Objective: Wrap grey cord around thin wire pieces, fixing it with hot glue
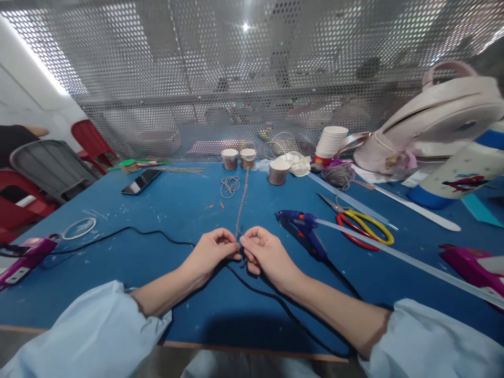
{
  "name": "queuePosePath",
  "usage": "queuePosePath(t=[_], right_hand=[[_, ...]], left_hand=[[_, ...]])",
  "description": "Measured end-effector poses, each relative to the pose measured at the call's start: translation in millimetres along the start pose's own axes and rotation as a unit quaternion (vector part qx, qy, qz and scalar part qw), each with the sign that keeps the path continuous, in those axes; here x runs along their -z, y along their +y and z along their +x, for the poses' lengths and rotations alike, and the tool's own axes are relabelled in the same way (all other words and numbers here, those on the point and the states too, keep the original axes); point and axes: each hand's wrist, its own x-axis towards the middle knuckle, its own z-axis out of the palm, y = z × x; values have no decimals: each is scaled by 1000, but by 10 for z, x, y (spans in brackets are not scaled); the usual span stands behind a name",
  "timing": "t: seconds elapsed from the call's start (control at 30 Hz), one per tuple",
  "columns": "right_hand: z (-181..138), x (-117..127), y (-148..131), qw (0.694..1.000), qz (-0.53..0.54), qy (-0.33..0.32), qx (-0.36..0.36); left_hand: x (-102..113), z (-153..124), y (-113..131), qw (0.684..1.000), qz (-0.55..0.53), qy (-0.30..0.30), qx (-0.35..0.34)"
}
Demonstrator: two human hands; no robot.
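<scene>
Fingers pinched, my left hand (pixel 218 249) and my right hand (pixel 268 254) meet just above the table at the near end of a thin braided cord (pixel 243 197). The cord stretches away from me to one of the paper cups (pixel 248 159) at the back. A short dark end pokes out below my right fingers. The exact grip point is partly hidden by the fingertips. A loose coil of grey cord (pixel 229 186) lies beyond my left hand. To the right of my right hand rests a blue glue gun (pixel 301 223) with a long glue stick (pixel 362 249) in it.
Scissors (pixel 360 220) with red and yellow handles lie at right, near grey yarn (pixel 337 176). A black cable (pixel 153 231) crosses the table under my wrists. A phone (pixel 142 181) and white ring (pixel 79 228) lie left. A bag (pixel 429 121) and bottle (pixel 457 173) stand right.
</scene>
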Motion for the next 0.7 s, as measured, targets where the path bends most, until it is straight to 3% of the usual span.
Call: queuePosePath(t=[0.7], right_hand=[[28, 23, 61, 1000, 10, -2, -4]], left_hand=[[8, -14, -7, 999, -49, 14, 14]])
